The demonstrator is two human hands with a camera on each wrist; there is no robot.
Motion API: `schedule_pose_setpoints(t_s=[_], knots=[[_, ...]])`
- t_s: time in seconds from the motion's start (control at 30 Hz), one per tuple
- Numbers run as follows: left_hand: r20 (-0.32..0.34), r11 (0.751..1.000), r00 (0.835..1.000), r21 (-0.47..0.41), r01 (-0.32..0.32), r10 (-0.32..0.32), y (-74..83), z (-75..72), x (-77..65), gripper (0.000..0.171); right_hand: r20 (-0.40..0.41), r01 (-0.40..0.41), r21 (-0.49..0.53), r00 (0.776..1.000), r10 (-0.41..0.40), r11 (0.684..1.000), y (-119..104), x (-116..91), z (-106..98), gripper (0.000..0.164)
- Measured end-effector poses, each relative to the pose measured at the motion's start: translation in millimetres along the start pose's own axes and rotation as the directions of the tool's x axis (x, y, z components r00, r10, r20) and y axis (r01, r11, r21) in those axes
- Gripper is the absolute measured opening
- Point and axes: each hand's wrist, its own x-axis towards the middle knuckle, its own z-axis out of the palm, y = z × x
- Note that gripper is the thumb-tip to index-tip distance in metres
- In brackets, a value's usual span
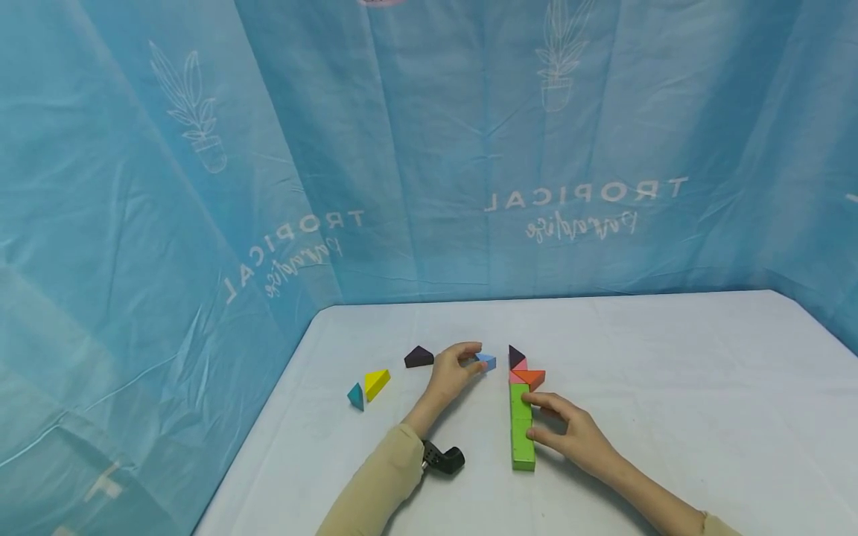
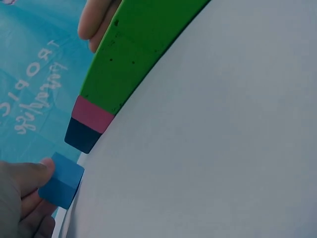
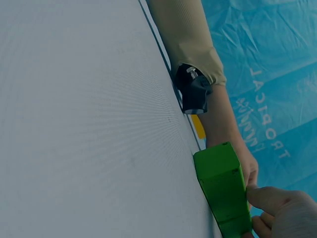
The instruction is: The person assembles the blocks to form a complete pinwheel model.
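Observation:
My left hand point(image 1: 450, 374) pinches a blue triangular block point(image 1: 489, 362) between thumb and fingers, close over the table. In the left wrist view, the blue block point(image 2: 62, 181) is near the dark end of a row. That row has two green blocks point(image 1: 522, 428) end to end, then pink triangular blocks point(image 1: 515, 377), an orange triangular block point(image 1: 534, 378) and a dark triangular block point(image 1: 515, 356) at the far end. My right hand point(image 1: 576, 438) touches the right side of the green blocks with thumb and fingertips, seen also beside the green block point(image 3: 223, 183) in the right wrist view.
On the left of the white table point(image 1: 670, 357) lie a teal triangular block point(image 1: 356, 397), a yellow one point(image 1: 377, 383) and a dark one point(image 1: 418, 357). A black wrist camera point(image 1: 444, 458) sticks out from the left sleeve. Blue printed curtains point(image 1: 429, 149) hang behind.

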Motion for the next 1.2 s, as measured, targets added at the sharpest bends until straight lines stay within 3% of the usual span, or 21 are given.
schedule_pose_setpoints(t_s=[0.3,0.47,0.6,0.7,0.8,0.97,1.07,1.2], knots=[[-0.070,0.996,0.997,0.087,0.027,-0.020,5.9,5.3,-8.1,0.037,0.005,0.008,0.007,1.000,-0.008,1.000,-0.4,-0.4,0.4,0.051],[-0.093,0.997,0.995,0.062,0.047,-0.041,10.6,6.8,-13.2,0.037,-0.003,0.020,0.007,1.000,-0.020,1.000,-0.5,-1.0,0.5,0.051],[-0.078,1.000,0.997,0.014,0.016,-0.015,11.8,3.5,-14.1,0.032,-0.002,0.020,0.004,1.000,-0.020,1.000,-0.6,-0.5,0.7,0.051],[-0.034,0.999,0.999,-0.044,-0.020,0.019,12.2,-2.6,-10.8,0.028,-0.002,0.005,0.005,1.000,-0.005,1.000,-0.6,-0.1,0.7,0.051],[0.044,0.986,0.996,-0.148,-0.072,0.079,15.4,-8.4,-5.2,0.039,0.002,-0.009,0.004,1.000,0.009,1.000,-0.5,-0.6,-0.3,0.051],[0.229,0.949,0.967,-0.312,-0.037,0.114,26.7,-16.1,0.0,0.046,0.012,-0.038,0.019,0.999,0.038,0.999,-0.6,-0.6,-0.3,0.052],[0.294,0.948,0.950,-0.317,-0.010,0.109,31.5,-16.1,2.3,0.047,0.015,-0.031,0.028,0.999,0.031,0.999,-0.1,0.1,0.2,0.051],[0.294,0.955,0.950,-0.298,-0.015,0.106,34.8,-13.7,2.9,0.044,0.012,-0.001,0.027,1.000,0.001,1.000,1.4,0.3,-0.3,0.050]])
